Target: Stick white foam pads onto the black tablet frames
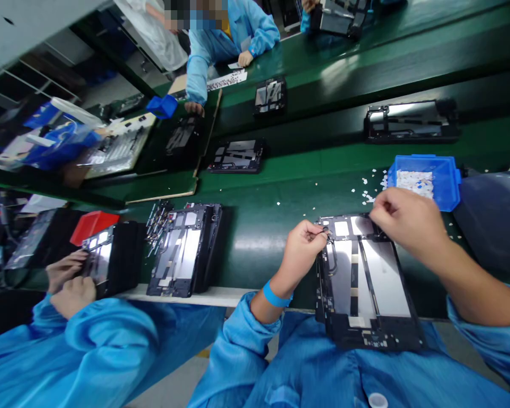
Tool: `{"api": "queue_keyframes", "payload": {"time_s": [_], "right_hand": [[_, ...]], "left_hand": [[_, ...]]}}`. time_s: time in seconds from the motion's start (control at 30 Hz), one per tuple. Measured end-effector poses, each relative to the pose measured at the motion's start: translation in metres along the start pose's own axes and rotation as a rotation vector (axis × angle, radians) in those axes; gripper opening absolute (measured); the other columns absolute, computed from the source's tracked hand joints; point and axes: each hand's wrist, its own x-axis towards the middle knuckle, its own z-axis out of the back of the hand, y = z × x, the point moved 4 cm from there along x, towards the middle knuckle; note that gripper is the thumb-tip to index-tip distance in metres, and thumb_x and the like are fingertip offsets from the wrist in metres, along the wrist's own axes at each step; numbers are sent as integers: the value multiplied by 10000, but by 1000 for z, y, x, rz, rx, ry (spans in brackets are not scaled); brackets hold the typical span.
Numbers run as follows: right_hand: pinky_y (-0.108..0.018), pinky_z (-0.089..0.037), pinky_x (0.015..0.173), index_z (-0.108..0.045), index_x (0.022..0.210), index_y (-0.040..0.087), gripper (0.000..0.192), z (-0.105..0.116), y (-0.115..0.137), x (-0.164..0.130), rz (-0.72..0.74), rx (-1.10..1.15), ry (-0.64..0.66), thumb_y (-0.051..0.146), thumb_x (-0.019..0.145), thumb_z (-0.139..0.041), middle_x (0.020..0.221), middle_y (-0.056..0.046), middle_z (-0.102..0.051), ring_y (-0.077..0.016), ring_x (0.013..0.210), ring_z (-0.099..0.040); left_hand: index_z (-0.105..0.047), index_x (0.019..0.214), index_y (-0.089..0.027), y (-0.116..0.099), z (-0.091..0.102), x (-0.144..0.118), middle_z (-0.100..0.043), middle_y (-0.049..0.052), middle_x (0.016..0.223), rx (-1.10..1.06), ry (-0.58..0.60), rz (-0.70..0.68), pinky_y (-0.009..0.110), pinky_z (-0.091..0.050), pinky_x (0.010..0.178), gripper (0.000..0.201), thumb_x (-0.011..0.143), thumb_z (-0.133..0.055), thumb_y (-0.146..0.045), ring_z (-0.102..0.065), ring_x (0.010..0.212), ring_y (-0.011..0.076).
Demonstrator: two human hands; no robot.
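Note:
An opened tablet (391,277), with its bare metallic battery panels, black frame and ribbon cables exposed, lies in front of me, its lower end over the table's front edge. At its upper left corner my left hand (304,246) is closed in a pinch on a thin black cable (332,260), which loops down along the tablet's side. My right hand (410,218) is curled closed over the upper right corner. Whatever its fingertips may hold is hidden. Just beyond it, a blue plastic bin (448,181) contains many small white pieces (414,180), some scattered beside it.
Stacked opened tablets (181,249) stand to the left, beside a heap of thin parts (156,224). A co-worker's hands (74,283) work on another tablet there. More tablets (238,156) lie along the green table (255,226). A dark rounded object (493,218) sits right.

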Motion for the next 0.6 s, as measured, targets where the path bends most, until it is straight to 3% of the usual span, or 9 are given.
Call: {"api": "queue_keyframes", "payload": {"time_s": [0.1, 0.27, 0.47, 0.6], "right_hand": [[-335, -419, 681, -669, 783, 235, 131, 7, 0, -8, 61, -31, 15, 254, 866, -570, 773, -51, -706, -221, 750, -635], [-340, -488, 808, -721, 884, 206, 226, -30, 45, -38, 335, 87, 96, 265, 993, -532, 854, -68, -746, -221, 834, -683], [-320, -447, 753, -671, 778, 205, 230, -50, 58, -40, 380, 69, -7, 187, 961, -533, 762, -50, -703, -202, 733, -637], [-307, -395, 692, -623, 731, 217, 194, -57, 61, -33, 322, 64, 36, 171, 886, -516, 712, -43, -658, -192, 697, -590]], "left_hand": [[-604, 789, -178, 2, 0, 0, -720, 20, 846, 13, -9, -12, 240, -494, 721, 136, 790, -738, -198, -661, 768, 127], [-632, 803, -179, -2, -2, -3, -725, 26, 880, 99, -30, -87, 247, -502, 730, 76, 811, -708, -182, -657, 774, 127], [-644, 804, -187, -6, -4, -6, -729, 20, 873, 161, -33, -150, 252, -514, 729, 58, 802, -691, -154, -656, 775, 134], [-655, 804, -185, -6, -5, -6, -729, 21, 857, 159, -34, -154, 256, -515, 730, 40, 803, -684, -159, -655, 772, 136]]}}
